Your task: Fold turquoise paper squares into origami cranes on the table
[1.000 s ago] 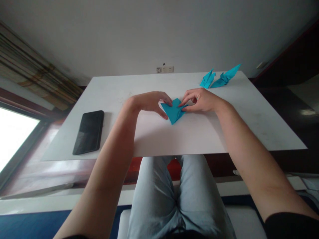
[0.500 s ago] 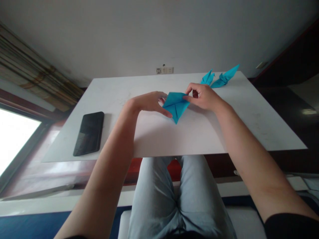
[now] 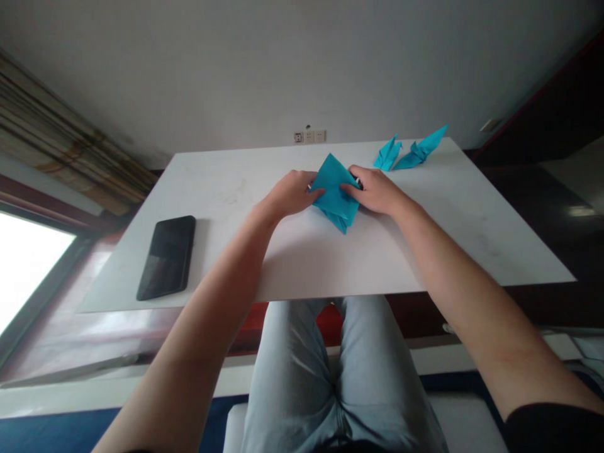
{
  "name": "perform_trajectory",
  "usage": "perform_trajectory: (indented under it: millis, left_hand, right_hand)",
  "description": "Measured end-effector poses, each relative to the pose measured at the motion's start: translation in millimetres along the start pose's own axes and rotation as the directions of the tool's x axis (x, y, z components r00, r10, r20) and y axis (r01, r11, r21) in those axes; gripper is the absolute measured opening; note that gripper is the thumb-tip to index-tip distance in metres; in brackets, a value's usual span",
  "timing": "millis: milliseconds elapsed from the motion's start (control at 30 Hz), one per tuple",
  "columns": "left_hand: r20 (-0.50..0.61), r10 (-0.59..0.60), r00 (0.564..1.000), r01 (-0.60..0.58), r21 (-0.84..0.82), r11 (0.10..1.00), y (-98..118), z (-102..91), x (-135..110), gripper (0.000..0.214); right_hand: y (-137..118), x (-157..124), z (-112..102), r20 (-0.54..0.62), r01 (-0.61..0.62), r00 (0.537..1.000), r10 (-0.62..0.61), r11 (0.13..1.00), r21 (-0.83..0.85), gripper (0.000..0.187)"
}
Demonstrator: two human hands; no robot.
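A partly folded sheet of blue origami paper (image 3: 334,185) is held above the middle of the white table, one corner pointing away from me and loose layers at its lower edge. My left hand (image 3: 298,191) pinches its left side, thumb on top and fingers behind. On the right side my right hand (image 3: 372,189) grips the paper in the same way, its thumb lying on the face. The fingertips behind the sheet are hidden.
Two folded blue paper cranes, one smaller (image 3: 388,154) and one with a long raised point (image 3: 421,150), stand at the table's far right. A black tablet or phone (image 3: 167,258) lies on the left of the white table (image 3: 226,189). Wall sockets (image 3: 309,136) are behind.
The paper has been lifted and opened, its upper flap now raised to a far-pointing corner. My left hand has closed from a loose touch to a pinch on the left side.
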State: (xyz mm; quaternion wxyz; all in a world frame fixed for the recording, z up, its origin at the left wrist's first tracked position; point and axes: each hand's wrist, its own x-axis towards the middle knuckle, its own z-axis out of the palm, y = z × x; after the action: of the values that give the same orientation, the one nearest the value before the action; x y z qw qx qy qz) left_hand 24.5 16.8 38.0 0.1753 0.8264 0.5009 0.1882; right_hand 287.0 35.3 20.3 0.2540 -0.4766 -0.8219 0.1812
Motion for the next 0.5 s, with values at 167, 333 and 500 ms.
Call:
perform_trajectory:
  millis: [167,333,500]
  left_hand:
    - [-0.062,-0.044,0.997,0.044,0.002,0.999,2,3.3,1,0.024]
    - [-0.17,-0.087,0.982,0.079,-0.053,0.995,-1,11.9,0,0.034]
    - [-0.284,0.055,0.957,-0.092,-0.12,0.988,-14,22.4,6,0.05]
  right_hand:
    - [4,2,-2,-0.042,0.009,0.999,-0.006,0.996,0.083,0.027]
    - [7,1,1,0.019,0.015,1.0,-0.017,0.994,0.112,0.036]
    - [14,2,6,0.004,0.015,1.0,-0.016,0.988,0.153,0.06]
